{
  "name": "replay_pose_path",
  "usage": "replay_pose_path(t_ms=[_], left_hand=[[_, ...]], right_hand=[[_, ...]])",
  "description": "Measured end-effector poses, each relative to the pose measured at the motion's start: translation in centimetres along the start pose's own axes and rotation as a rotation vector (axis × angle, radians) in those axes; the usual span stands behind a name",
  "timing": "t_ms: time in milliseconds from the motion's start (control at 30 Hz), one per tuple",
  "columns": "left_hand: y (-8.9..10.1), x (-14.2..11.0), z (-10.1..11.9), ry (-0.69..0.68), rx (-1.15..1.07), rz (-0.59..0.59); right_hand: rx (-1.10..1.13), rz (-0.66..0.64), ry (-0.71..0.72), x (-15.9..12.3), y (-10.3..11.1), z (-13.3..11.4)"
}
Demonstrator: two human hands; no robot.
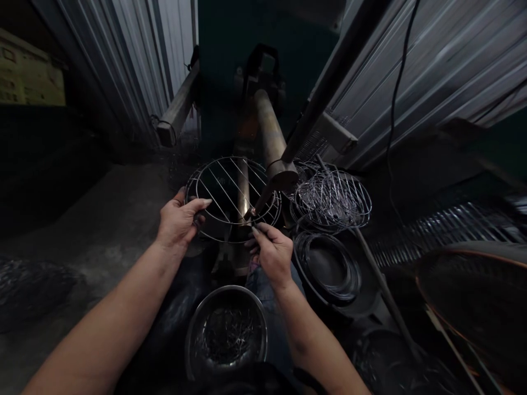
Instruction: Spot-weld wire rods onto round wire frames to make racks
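Note:
A round wire rack (224,202) with two rings and parallel bars is held nearly level under the machine's arm. My left hand (180,218) is closed on its left rim, thumb on top. My right hand (272,252) is pinched at the front right of the rack, just below a copper-coloured electrode tip (251,213). What its fingertips hold is too small and dark to make out. A thick metal cylinder arm (272,134) carries the upper electrode. A lower metal bar (244,189) shows through the rack.
A metal bowl (263,334) of short wire pieces sits below my hands. Right of the machine lie stacked wire racks (333,200) and a basin of coiled wire rings (354,274). A slanting dark rod (329,77) crosses above. A metal beam (177,118) juts out at left.

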State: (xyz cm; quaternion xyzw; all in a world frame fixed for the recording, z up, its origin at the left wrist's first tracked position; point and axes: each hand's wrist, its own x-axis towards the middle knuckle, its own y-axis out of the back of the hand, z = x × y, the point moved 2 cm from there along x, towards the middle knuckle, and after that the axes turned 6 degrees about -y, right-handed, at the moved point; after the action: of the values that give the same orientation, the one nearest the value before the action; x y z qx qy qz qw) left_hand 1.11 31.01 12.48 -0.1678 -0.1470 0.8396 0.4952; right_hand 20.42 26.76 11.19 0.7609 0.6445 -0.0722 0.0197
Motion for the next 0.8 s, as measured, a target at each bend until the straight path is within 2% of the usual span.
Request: replay_pose_path(t_ms=[167,433,633,800], left_hand=[[-0.4,0.5,-0.1,0.003,-0.01,-0.007],[-1.0,1.1,-0.1,0.08,0.024,0.064],[-1.0,2.0,-0.4,0.036,0.041,0.056],[-1.2,2.0,-0.7,0.054,0.113,0.057]], right_hand=[[0.003,0.013,0.042,0.6,0.0,-0.3],[-0.035,0.007,0.008,1.3,-0.3,-1.2],[-0.084,0.012,-0.007,1.4,-0.3,-1.4],[-0.107,-0.002,0.006,1.7,-0.3,-1.3]])
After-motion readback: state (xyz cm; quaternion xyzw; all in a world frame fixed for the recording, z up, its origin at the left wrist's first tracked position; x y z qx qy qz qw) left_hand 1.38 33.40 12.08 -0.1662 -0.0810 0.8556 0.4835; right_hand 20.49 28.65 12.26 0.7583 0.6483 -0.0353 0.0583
